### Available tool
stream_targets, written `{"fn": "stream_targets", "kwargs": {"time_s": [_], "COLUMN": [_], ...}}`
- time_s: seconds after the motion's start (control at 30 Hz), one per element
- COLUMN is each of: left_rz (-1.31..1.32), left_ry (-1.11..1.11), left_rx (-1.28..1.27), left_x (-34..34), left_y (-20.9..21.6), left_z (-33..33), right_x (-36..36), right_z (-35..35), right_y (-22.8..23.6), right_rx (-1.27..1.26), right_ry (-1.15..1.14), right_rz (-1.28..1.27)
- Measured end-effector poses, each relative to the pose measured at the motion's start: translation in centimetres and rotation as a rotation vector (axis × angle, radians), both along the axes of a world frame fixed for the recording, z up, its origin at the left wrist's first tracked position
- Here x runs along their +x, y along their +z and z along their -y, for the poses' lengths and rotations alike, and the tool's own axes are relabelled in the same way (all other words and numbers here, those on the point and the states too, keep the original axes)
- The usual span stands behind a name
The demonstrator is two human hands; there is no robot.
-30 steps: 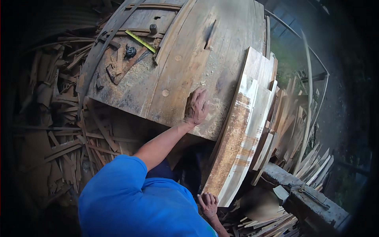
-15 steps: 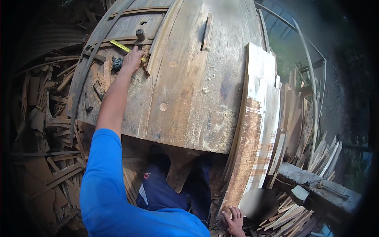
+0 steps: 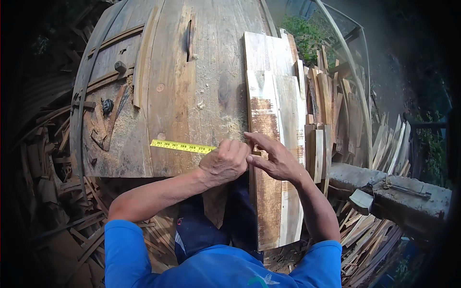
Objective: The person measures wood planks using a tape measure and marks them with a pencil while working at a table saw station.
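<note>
Tape (image 3: pixel 182 147) in the left hand (image 3: pixel 226 158), over the bench (image 3: pixel 173 105) near its front edge.
Half a second ago that hand was reaching among the tools at the bench's left; now the yellow strip is across by the planks (image 3: pixel 269 201), its free end pointing left. Whether the strip rests on the wood or hovers, cannot tell. Left fist clenched round its right end. Right hand (image 3: pixel 276 158) has come up off the planks' lower end; it is loose, thumb and forefinger parted, just beside the left knuckles. Contact between hands: cannot tell. Reads as a shift: work now centres on the strip, both hands together, planks alongside. Black coil (image 3: pixel 107 105) remains at bench left.
</note>
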State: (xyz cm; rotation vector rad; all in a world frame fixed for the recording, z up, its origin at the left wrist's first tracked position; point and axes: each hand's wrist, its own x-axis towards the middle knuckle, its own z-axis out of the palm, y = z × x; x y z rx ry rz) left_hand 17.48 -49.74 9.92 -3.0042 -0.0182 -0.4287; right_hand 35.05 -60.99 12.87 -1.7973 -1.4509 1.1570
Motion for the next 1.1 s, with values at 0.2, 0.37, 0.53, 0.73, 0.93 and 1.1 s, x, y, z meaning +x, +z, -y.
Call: {"fn": "stream_targets", "kwargs": {"time_s": [0.2, 0.37, 0.53, 0.73, 0.93, 1.1], "left_rz": [0.076, -0.113, 0.209, 0.801, 0.901, 0.699], "left_ry": [-0.021, 0.246, 0.715, 1.107, 0.986, 1.032], "left_rx": [0.006, -0.353, -0.526, -1.835, -2.011, -1.894], "left_x": [12.7, 16.9, 12.1, 14.0, 14.7, 14.9], "left_y": [-1.9, -2.6, -7.5, -12.4, -15.0, -14.8], "left_z": [2.4, -0.1, -8.9, -7.9, -8.5, -8.7], "right_x": [14.7, 22.2, 28.2, 30.7, 30.2, 31.2], "right_z": [2.1, 1.7, -1.4, -2.6, -3.0, -2.5], "right_y": [-0.4, -5.2, -10.0, -15.4, -15.3, -15.4], "right_rx": [-0.321, -0.102, 0.036, 0.038, 0.026, 0.054], "right_ry": [-0.079, -0.262, -0.521, -0.586, -0.582, -0.588], "right_rz": [-0.563, -0.474, -0.458, -0.521, -0.468, -0.318]}}
